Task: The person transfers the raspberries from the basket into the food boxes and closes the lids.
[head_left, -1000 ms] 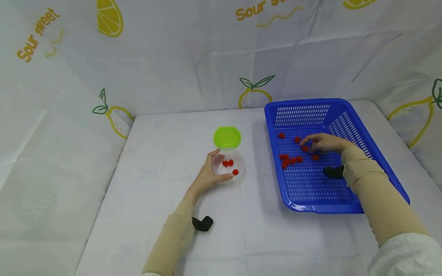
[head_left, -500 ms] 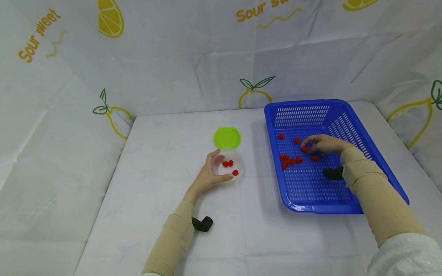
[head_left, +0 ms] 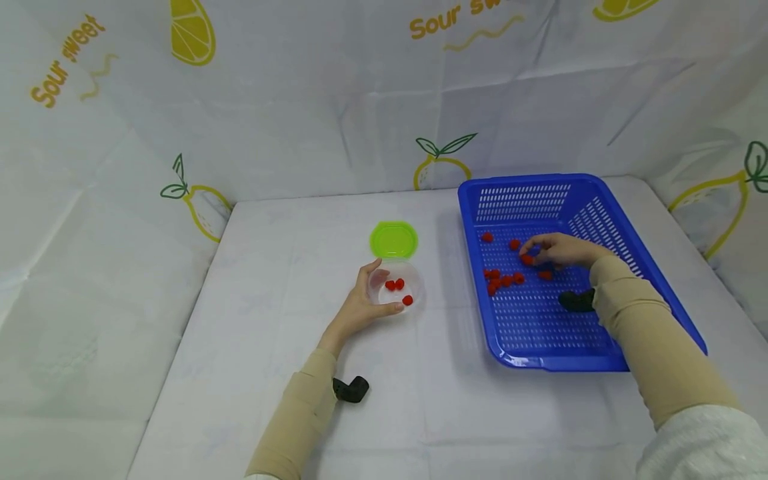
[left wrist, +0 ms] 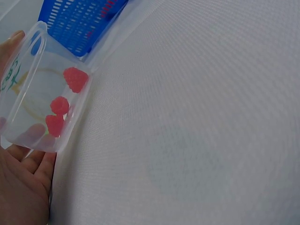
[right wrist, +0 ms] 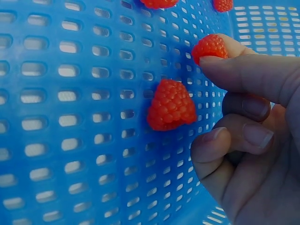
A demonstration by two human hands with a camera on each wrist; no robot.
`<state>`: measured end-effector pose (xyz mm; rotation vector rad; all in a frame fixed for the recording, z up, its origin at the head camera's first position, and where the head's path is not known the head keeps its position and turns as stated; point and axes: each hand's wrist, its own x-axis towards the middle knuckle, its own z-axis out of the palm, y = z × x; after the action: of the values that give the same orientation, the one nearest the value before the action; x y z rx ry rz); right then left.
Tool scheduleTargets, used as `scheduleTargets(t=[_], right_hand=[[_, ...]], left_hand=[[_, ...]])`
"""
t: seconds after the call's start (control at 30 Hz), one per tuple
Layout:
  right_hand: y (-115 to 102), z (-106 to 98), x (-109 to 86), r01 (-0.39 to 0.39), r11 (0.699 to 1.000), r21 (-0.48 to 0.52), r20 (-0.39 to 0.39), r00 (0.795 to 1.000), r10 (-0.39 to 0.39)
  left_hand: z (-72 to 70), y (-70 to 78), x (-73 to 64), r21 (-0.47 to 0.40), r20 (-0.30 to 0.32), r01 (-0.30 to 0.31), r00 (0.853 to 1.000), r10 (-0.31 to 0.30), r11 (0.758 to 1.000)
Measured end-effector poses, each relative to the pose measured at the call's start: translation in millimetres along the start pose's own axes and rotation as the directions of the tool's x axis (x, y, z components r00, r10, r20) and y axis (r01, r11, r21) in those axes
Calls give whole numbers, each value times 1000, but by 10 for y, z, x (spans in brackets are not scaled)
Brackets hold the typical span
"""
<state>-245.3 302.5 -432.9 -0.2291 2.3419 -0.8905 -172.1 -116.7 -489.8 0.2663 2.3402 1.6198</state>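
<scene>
My left hand point(head_left: 360, 303) grips a clear plastic cup point(left wrist: 35, 89) round its side, thumb at the front and fingers behind. Inside the cup lie three raspberries point(left wrist: 76, 79), close to its bottom. Over in the blue basket point(head_left: 522, 357), my right hand point(head_left: 561, 251) pinches a raspberry point(right wrist: 211, 48) between thumb and index finger, the other fingers curled in. Just below that one, a loose raspberry point(right wrist: 171, 107) lies on the basket floor beside the curled fingers. Several more raspberries point(head_left: 507, 281) are grouped along the basket's left side.
A green lid point(head_left: 393, 240) lies on the white table just behind the cup. The basket's raised perforated walls surround the right hand. Black wrist devices point(head_left: 351, 389) stick out from both forearms. A white printed cloth point(head_left: 312, 120) hangs behind the table.
The right hand's thumb and index finger have closed on a raspberry and shifted it slightly left. The left hand and cup stay in place.
</scene>
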Motion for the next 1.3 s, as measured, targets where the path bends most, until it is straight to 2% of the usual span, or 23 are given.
scheduleTargets(t=[0.37, 0.57, 0.67, 0.87, 0.97, 1.07, 1.3], right_hand=[[-90, -12, -31, 18, 1000, 8, -15, 1000, -18], [-210, -31, -88, 44, 999, 31, -44, 998, -42], [-286, -49, -124, 63, 997, 36, -63, 996, -60], [-449, -68, -164, 93, 994, 55, -93, 992, -88], [-539, -62, -176, 110, 993, 49, -112, 988, -104], [-639, -60, -182, 125, 991, 45, -120, 986, -119], [-917, -35, -200, 176, 984, 17, -103, 979, -174]], left_hand=[[-6, -20, 3, -15, 6, -21, 1000, 21, 1000], [-3, -13, -5, -15, 3, -6, 1000, 6, 1000], [-11, 52, -31, -18, 14, 11, 1000, -10, 1000], [-49, 290, -139, -20, 51, 25, 998, -24, 999], [-54, 329, -157, -7, 56, 27, 998, -26, 1000], [-51, 311, -151, -18, 49, 21, 999, -20, 1000], [-11, 27, -13, -15, 18, 12, 1000, -11, 1000]])
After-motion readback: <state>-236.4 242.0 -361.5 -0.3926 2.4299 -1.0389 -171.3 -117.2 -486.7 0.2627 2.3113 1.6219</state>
